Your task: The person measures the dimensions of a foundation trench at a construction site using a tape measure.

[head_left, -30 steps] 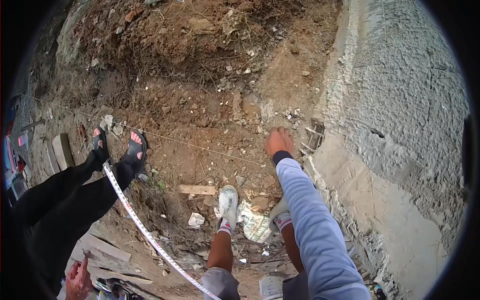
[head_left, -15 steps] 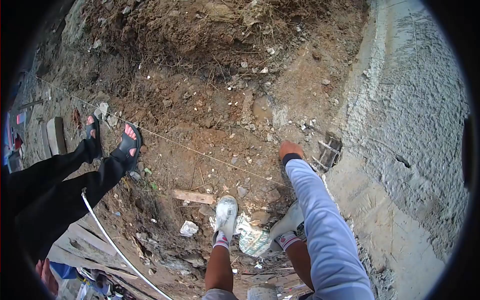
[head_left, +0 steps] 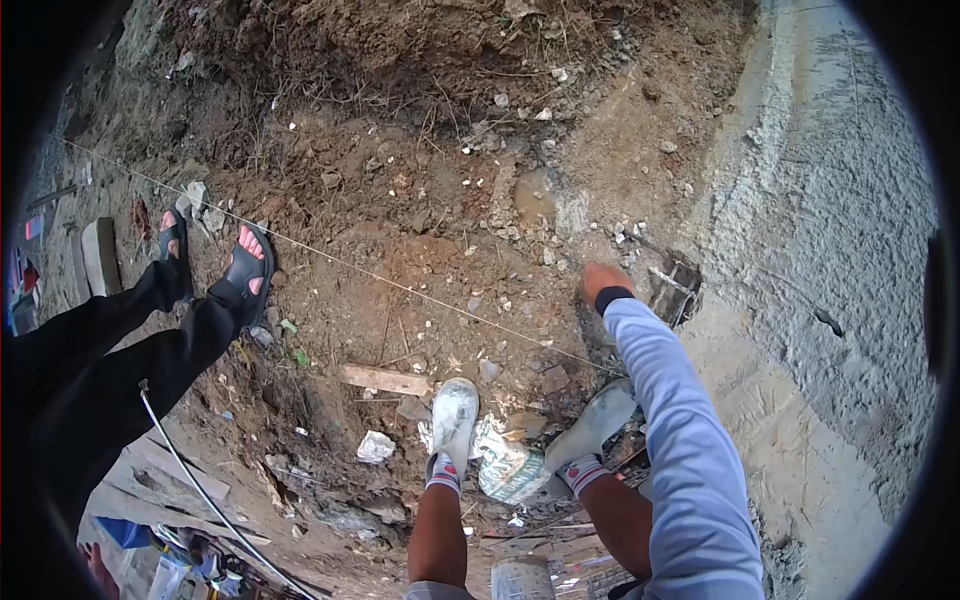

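My right hand (head_left: 605, 280), at the end of a light blue-grey sleeve, hangs with curled fingers above the dirt. Whatever is in the fingers, if anything, is hidden. Just to its right, short metal bars (head_left: 675, 282) cross a small dark hole at the concrete's edge. A thin taut string (head_left: 400, 287) runs from the upper left across the dirt towards my right boot and forearm; its near end cannot be made out. My left hand is out of view.
Rough grey concrete (head_left: 840, 220) borders the right side. Between my pale boots (head_left: 454, 415) lies a crumpled sack (head_left: 512, 472), with a wooden plank piece (head_left: 385, 380) nearby. At left stands another person in black trousers (head_left: 130, 370) and sandals, beside a long thin pole (head_left: 190, 475).
The view has shifted slightly, and my right hand appears a little higher and further right. My right boot shows more from behind the arm. The pole's lower part has swung left.
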{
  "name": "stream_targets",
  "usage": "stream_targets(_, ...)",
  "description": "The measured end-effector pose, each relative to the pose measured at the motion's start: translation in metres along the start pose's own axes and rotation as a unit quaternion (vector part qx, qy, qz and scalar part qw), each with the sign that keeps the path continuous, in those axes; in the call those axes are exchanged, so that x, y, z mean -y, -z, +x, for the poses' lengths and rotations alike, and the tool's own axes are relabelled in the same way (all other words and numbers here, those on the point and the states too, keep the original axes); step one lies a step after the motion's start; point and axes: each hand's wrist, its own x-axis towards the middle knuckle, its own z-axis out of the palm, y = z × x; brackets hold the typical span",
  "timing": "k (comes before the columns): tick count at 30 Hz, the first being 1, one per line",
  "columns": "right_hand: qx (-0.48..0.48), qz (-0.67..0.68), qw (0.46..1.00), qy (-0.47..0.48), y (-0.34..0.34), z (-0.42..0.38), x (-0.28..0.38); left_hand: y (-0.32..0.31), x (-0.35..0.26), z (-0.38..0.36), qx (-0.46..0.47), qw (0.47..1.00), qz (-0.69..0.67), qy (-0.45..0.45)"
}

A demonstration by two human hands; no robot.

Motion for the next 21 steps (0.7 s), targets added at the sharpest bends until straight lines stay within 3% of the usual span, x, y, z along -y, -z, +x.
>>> stream_targets(2,0.019,0.004,0.999,0.025,0.01,-0.007,0.002,-0.001,0.001,0.004,0.003,1.0,-0.008,-0.001)
stream_targets(4,0.022,0.041,0.998,-0.048,0.003,-0.014,0.014,-0.003,0.0,0.006,0.006,1.0,-0.016,0.0)
stream_targets(8,-0.012,0.051,0.997,-0.059,-0.01,-0.008,0.017,0.011,0.009,0.008,-0.001,0.999,-0.039,0.011)
stream_targets(14,0.032,0.038,0.998,0.049,0.004,0.007,-0.002,0.008,0.013,0.02,-0.01,0.998,-0.063,0.013)
stream_targets(18,-0.012,0.066,0.992,-0.102,-0.013,-0.005,0.019,-0.008,0.013,0.033,-0.004,0.996,-0.082,0.018)
stream_targets(19,-0.025,0.073,0.992,-0.099,0.0,0.0,0.023,-0.008,0.011,0.032,-0.006,0.996,-0.091,0.021)
stream_targets(21,0.039,0.068,0.996,-0.036,-0.001,-0.01,0.017,-0.002,0.018,0.038,-0.011,0.995,-0.1,0.023)
